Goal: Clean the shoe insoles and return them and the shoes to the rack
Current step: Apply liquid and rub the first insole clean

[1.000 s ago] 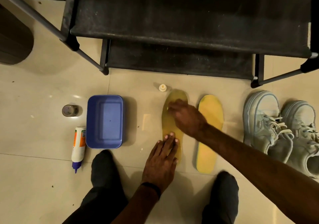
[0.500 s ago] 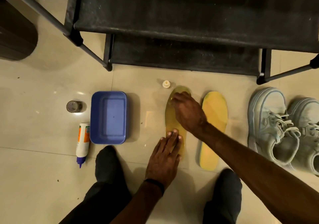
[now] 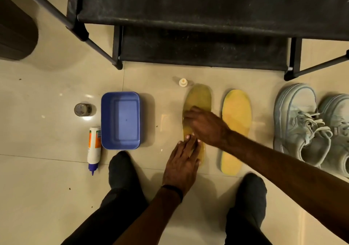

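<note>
Both hands (flat) on insole (image 3: 198, 97) — floor.

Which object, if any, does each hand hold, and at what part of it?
The left hand presses flat fingers on the heel half of the left insole, pinning it. The right hand rests on its middle; whether it holds anything cannot be told.

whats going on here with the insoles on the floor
A person crouched by a black shoe rack is working on the left yellow insole. The left hand presses its heel end flat to the tile while the right hand rubs its middle. The second insole lies untouched beside it, the pale sneakers wait to the right, and a blue tub sits to the left.
</note>
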